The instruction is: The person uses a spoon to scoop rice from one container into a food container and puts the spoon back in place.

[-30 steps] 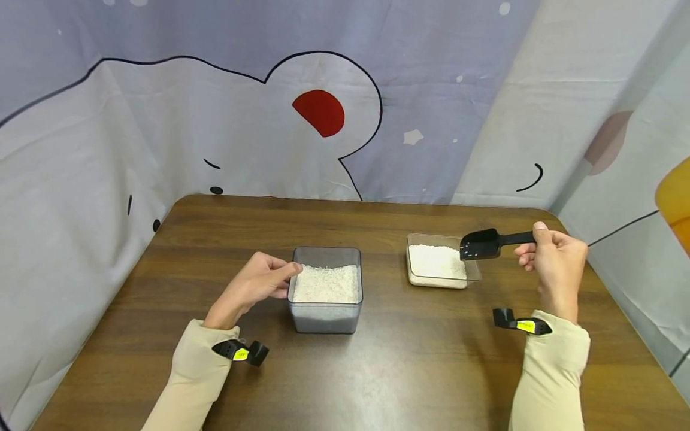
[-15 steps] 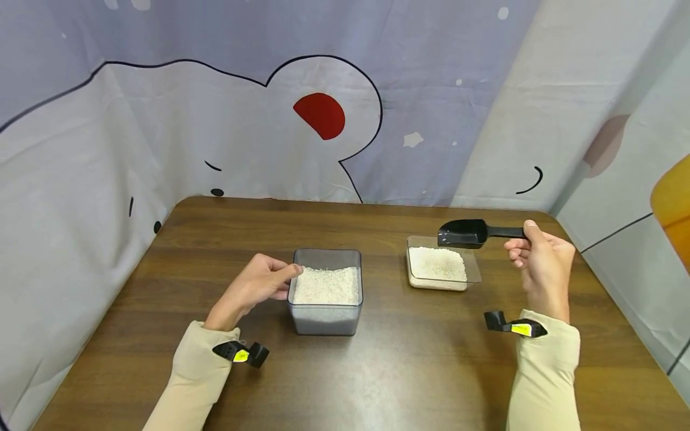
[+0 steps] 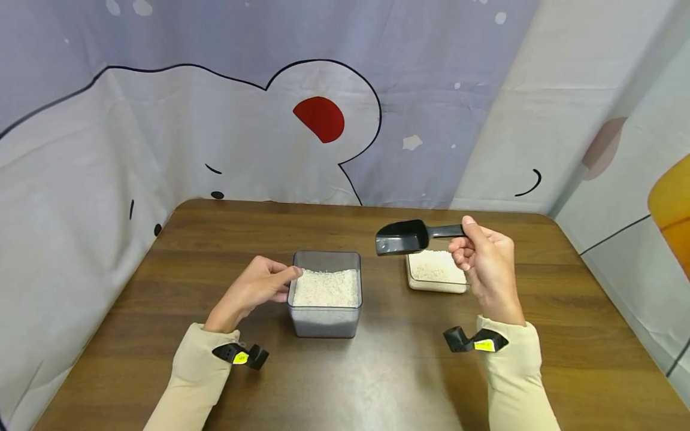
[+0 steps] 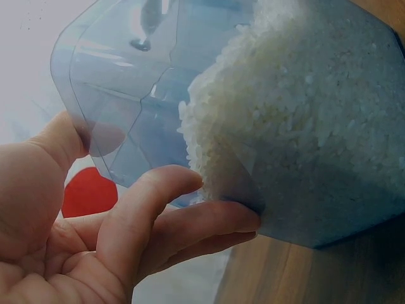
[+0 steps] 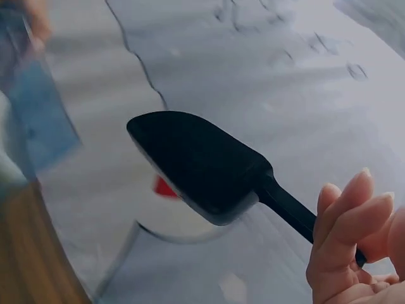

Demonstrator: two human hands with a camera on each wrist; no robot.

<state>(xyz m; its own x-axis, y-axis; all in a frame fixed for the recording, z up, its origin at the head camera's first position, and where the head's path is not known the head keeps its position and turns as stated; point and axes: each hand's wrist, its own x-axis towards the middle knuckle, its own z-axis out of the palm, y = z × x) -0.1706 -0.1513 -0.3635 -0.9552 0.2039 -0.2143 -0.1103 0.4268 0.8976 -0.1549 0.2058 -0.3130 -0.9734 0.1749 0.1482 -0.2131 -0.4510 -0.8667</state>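
- Wearing pale sleeves, 2 arms reach in, the left sleeve (image 3: 200, 359) at about 7 o'clock and the right sleeve (image 3: 511, 374) at about 5 o'clock in the head view.
- Strapped at the cuffs are 2 small black gadgets with yellow labels, a left gadget (image 3: 239, 354) and a right gadget (image 3: 477, 343).
- Left hand (image 3: 252, 291) at 9 o'clock from the bin, its thumb over the rim and its fingers along the outside, pinching the wall between them.
- Grey see-through bin (image 3: 325, 326), upright near 6 o'clock in the head view, holding white rice (image 3: 326, 290); some back wall shows above the grains.
- Right hand (image 3: 487, 269) at 4 o'clock from the scoop, thumb and fingers clamped on the handle's end, thumb uppermost.
- Shallow clear tray (image 3: 436, 286) at about 3 o'clock from the bin, well apart from it, holding more rice (image 3: 435, 263); the right hand partly covers its corner.
- Black scoop (image 3: 405, 237) at 2 o'clock from the bin, raised off the table, its handle pointing to 3 o'clock.
- Brown wooden table (image 3: 242, 230) under the bin and tray.
- Pale cartoon curtain (image 3: 253, 131) behind, with a red patch (image 3: 321, 120) just before 12 o'clock.
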